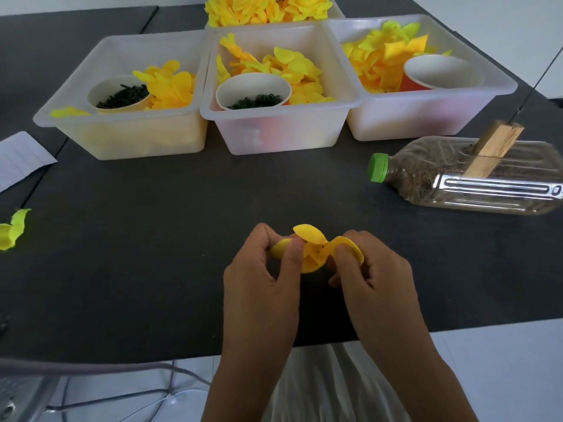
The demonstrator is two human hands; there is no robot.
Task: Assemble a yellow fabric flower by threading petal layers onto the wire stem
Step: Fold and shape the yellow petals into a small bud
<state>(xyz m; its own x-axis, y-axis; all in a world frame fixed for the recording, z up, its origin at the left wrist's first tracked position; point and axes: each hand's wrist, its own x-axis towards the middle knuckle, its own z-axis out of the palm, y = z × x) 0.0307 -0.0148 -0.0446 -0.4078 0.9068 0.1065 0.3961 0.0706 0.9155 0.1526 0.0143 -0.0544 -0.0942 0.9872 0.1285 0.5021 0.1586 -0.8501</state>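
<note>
A small yellow fabric petal layer [313, 249] is held between both hands above the near middle of the dark table [152, 269]. My left hand [262, 275] pinches its left petals with thumb and fingers. My right hand [368, 269] pinches the right petal. A thin wire stem [537, 79] rises from a wooden block [493, 147] lying on a plastic bottle [475, 181] at the right. Whether anything is threaded through the layer's centre I cannot tell.
Three translucent bins [274, 129] stand in a row at the back with yellow petals and paper cups [253, 89] of dark green parts. Finished yellow flowers [268, 9] lie behind them. A loose petal piece [12, 229] and a paper sheet [18, 159] lie far left.
</note>
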